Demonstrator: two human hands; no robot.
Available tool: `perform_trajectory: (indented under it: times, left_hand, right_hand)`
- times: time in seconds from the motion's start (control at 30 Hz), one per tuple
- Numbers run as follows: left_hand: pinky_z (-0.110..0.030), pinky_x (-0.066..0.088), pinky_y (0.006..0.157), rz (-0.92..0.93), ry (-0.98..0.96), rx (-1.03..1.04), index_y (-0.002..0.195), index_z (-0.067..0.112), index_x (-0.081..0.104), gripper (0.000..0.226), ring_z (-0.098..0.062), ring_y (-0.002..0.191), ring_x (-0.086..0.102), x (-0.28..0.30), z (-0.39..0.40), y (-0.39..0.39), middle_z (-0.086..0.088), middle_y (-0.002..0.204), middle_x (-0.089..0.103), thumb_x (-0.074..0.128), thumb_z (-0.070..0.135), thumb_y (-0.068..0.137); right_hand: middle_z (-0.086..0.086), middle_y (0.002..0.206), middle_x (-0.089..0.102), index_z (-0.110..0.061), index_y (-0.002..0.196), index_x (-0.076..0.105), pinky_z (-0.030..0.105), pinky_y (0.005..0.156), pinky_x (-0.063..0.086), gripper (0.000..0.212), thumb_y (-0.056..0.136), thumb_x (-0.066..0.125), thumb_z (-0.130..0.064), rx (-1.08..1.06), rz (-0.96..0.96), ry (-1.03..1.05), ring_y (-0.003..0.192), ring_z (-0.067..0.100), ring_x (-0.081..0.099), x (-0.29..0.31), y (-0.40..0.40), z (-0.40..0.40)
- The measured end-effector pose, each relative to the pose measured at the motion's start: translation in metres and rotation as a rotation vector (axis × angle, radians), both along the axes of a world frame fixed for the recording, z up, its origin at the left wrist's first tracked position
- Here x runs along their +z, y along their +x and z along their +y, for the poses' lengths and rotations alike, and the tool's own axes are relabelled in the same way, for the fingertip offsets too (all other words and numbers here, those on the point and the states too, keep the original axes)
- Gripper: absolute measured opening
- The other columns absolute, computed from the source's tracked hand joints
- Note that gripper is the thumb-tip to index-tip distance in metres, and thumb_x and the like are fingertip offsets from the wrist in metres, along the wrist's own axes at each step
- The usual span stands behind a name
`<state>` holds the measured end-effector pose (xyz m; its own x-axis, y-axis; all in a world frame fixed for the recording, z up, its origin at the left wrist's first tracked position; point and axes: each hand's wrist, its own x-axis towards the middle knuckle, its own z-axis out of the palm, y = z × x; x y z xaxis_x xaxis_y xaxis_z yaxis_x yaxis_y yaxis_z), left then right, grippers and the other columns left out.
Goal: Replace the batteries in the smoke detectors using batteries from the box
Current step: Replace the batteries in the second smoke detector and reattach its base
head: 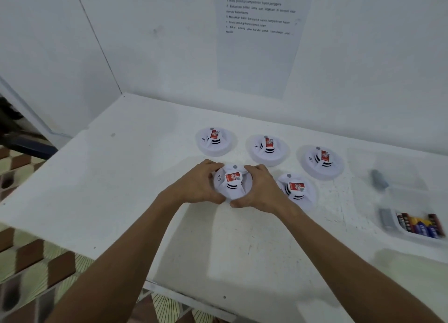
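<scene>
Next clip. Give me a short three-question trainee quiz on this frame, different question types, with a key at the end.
1. True or false: both hands grip the same smoke detector.
2. How many smoke detectors lie on the white table in all?
A) three B) five C) six
3. Fill in: the batteries lie in a clear box at the table's ____ edge.

Key:
1. True. The left hand and the right hand curl round its two sides.
2. B. Four more lie untouched: three in the far row, one just right of the held one.
3. Right.
</scene>
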<state>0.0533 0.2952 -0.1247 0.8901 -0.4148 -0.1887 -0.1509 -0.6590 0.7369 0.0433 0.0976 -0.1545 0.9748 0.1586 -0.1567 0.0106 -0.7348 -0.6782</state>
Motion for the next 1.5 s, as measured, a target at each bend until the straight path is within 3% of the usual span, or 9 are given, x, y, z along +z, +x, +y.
perform_trajectory:
  times: [0.1, 0.2, 0.33, 0.43, 0.6, 0.73, 1.1, 1.27, 1.5]
  left_hand:
    - [-0.01, 0.045, 0.076, -0.033, -0.099, 0.051, 0.121, 0.026, 0.057, 0.07, -0.004, 0.101, 0.052, 0.009, 0.0, -0.012, 0.012, 0.117, 0.053, 0.084, 0.019, 0.057]
    - [-0.014, 0.05, 0.074, -0.107, -0.158, 0.033, 0.134, 0.025, 0.047, 0.084, -0.013, 0.103, 0.056, 0.027, -0.011, -0.02, 0.011, 0.127, 0.048, 0.086, 0.019, 0.06]
    - [-0.025, 0.056, 0.079, -0.106, -0.353, -0.007, 0.146, 0.026, 0.034, 0.092, -0.016, 0.101, 0.063, 0.064, -0.039, -0.032, 0.008, 0.13, 0.053, 0.082, 0.004, 0.071]
    - [-0.03, 0.056, 0.083, -0.018, -0.551, 0.007, 0.143, 0.026, 0.04, 0.082, -0.017, 0.102, 0.065, 0.077, -0.061, -0.039, 0.008, 0.129, 0.057, 0.074, 0.001, 0.072]
    - [-0.038, 0.054, 0.093, 0.007, -0.406, -0.082, 0.143, 0.033, 0.042, 0.08, -0.013, 0.114, 0.062, 0.071, -0.107, -0.045, 0.011, 0.134, 0.056, 0.077, 0.018, 0.072]
    - [-0.036, 0.055, 0.091, 0.057, -0.434, -0.154, 0.141, 0.04, 0.042, 0.08, -0.015, 0.109, 0.065, 0.075, -0.143, -0.053, 0.008, 0.131, 0.059, 0.08, 0.014, 0.076]
    - [-0.035, 0.059, 0.083, 0.04, -0.492, -0.073, 0.129, 0.031, 0.058, 0.07, -0.019, 0.092, 0.072, 0.087, -0.186, -0.059, 0.004, 0.111, 0.071, 0.084, 0.004, 0.07]
    - [-0.036, 0.059, 0.079, -0.016, -0.364, -0.141, 0.124, 0.03, 0.062, 0.065, -0.02, 0.087, 0.071, 0.086, -0.19, -0.054, 0.008, 0.112, 0.07, 0.083, 0.006, 0.068]
    - [-0.026, 0.057, 0.073, -0.03, -0.264, -0.202, 0.126, 0.028, 0.061, 0.065, -0.012, 0.089, 0.07, 0.095, -0.19, -0.049, 0.016, 0.109, 0.069, 0.083, 0.006, 0.068]
  right_hand:
    - [0.003, 0.132, 0.044, -0.015, 0.145, 0.036, 0.029, 0.099, 0.042, 0.106, 0.057, 0.094, -0.029, 0.038, -0.041, 0.042, 0.123, 0.018, 0.043, 0.02, -0.009, -0.006]
    - [0.003, 0.144, 0.038, -0.023, 0.15, 0.028, 0.033, 0.109, 0.038, 0.112, 0.06, 0.093, -0.03, 0.121, -0.12, 0.065, 0.131, 0.017, 0.036, 0.046, -0.017, -0.02]
    - [-0.004, 0.139, 0.037, -0.035, 0.148, 0.024, 0.024, 0.094, 0.042, 0.108, 0.063, 0.091, -0.031, 0.15, -0.154, 0.058, 0.124, 0.015, 0.043, 0.079, -0.03, -0.057]
    - [-0.01, 0.129, 0.045, -0.043, 0.139, 0.027, 0.031, 0.087, 0.056, 0.103, 0.06, 0.09, -0.025, 0.132, -0.141, 0.141, 0.113, 0.015, 0.055, 0.094, -0.042, -0.09]
    - [0.003, 0.125, 0.047, -0.045, 0.136, 0.032, 0.031, 0.07, 0.057, 0.099, 0.061, 0.081, -0.003, 0.15, 0.018, 0.511, 0.095, 0.021, 0.065, 0.108, -0.063, -0.142]
    - [0.004, 0.129, 0.049, -0.032, 0.14, 0.032, 0.029, 0.075, 0.054, 0.1, 0.057, 0.081, -0.007, 0.13, -0.015, 0.665, 0.106, 0.023, 0.062, 0.106, -0.077, -0.17]
    - [0.0, 0.138, 0.053, -0.018, 0.141, 0.037, 0.045, 0.093, 0.055, 0.102, 0.057, 0.088, 0.009, 0.089, -0.108, 0.649, 0.128, 0.022, 0.053, 0.1, -0.092, -0.211]
    - [-0.026, 0.13, 0.054, -0.032, 0.135, 0.04, 0.017, 0.086, 0.052, 0.103, 0.056, 0.088, 0.013, 0.126, -0.135, 0.578, 0.122, 0.0, 0.054, 0.095, -0.094, -0.214]
    - [-0.009, 0.141, 0.051, -0.021, 0.142, 0.04, 0.02, 0.095, 0.05, 0.108, 0.053, 0.094, 0.005, 0.142, -0.138, 0.552, 0.128, 0.006, 0.051, 0.093, -0.092, -0.22]
